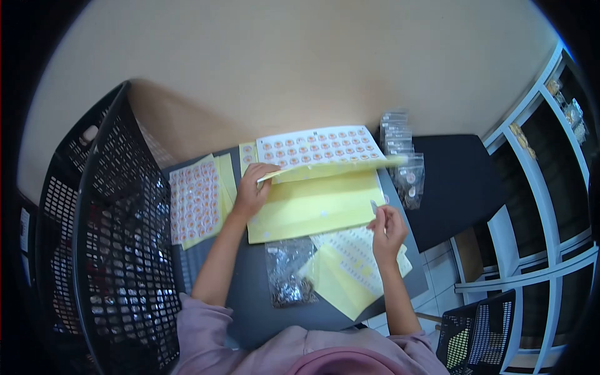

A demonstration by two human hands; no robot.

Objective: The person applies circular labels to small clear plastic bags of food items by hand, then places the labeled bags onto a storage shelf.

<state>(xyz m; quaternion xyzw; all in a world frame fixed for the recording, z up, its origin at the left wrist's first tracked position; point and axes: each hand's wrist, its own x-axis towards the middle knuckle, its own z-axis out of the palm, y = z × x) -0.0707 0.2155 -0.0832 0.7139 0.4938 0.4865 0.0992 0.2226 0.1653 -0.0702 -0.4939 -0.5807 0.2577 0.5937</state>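
My left hand point(254, 186) grips the left edge of a sticker sheet point(317, 147) that is folded up, its yellow backing showing along the bend. Under it lies a yellow sheet point(312, 209) on the grey table point(244, 312). Just right of that sheet, my right hand point(389, 228) pinches a small pale piece point(374, 206) between thumb and fingers. Below the yellow sheet, a clear bag of small metal parts point(290, 278) rests beside overlapping yellow and printed sheets point(350, 275).
More round-sticker sheets point(195, 203) lie at the table's left. A tall black basket point(125, 250) stands beyond them. Clear bags point(400, 140) are lined up at the back right, near a black surface point(456, 181). Shelving point(537, 269) and another basket point(478, 331) are at the right.
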